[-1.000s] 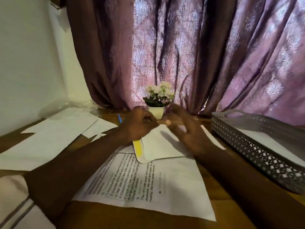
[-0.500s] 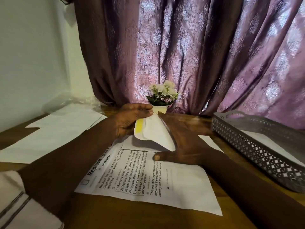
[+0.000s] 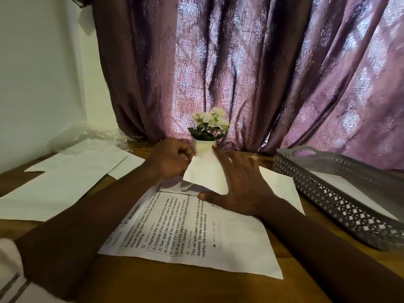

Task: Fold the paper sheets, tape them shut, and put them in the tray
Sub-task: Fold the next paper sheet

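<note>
Paper sheets (image 3: 65, 184): several blank ones lie flat and unfolded along the left edge of the table (image 3: 175, 287); a printed sheet (image 3: 196, 243) lies unfolded at the near edge.
Tray (image 3: 328, 189): stands at the right edge; a white piece (image 3: 345, 186) lies inside, probably already finished.
Folded paper (image 3: 207, 173): held over the middle of the table between both hands, before the flower pot (image 3: 204, 145) at the far edge.
Right hand (image 3: 242, 184): fingers straight and apart, laid flat against the folded paper; the thumb rests on the printed sheet.
Left hand (image 3: 168, 158): fingers curled together, pinching the folded paper's upper left corner.
Progress: I judge this fold is nearly complete. No tape is visible, so sealing and placing remain, then all the flat sheets.
</note>
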The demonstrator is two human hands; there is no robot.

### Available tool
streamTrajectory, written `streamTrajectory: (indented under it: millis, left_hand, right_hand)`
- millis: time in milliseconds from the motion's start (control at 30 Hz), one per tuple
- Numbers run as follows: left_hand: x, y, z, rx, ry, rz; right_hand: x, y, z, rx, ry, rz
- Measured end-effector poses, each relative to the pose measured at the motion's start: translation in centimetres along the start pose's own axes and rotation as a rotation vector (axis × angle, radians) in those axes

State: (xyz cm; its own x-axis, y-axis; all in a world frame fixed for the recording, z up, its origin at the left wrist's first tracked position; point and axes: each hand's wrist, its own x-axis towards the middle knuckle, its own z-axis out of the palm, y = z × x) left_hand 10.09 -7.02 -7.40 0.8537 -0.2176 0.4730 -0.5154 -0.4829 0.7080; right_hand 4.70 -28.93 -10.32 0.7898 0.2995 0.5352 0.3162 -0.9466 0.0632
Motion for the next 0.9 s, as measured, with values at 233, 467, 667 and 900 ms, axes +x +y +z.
streamTrajectory:
  millis: [233, 467, 667, 900]
  left_hand:
    - [-0.2, 2.6, 0.1, -0.530, -0.097, -0.434]
    - [-0.7, 2.9, -0.8, -0.775, -0.279, -0.493]
    - [-1.5, 3.0, -0.9, -1.007, -0.564, -0.460]
    - [-0.9, 4.2, -0.3, -0.893, -0.537, -0.448]
  right_hand:
    - [0.1, -0.3, -0.5, -0.093, -0.054, -0.015]
    - [0.1, -0.6, -1.1, -0.158, 0.008, -0.084]
    - [0.2, -0.8, -1.4, -0.141, 0.034, -0.166]
    - [0.4, -0.5, -0.7, -0.058, 0.007, -0.147]
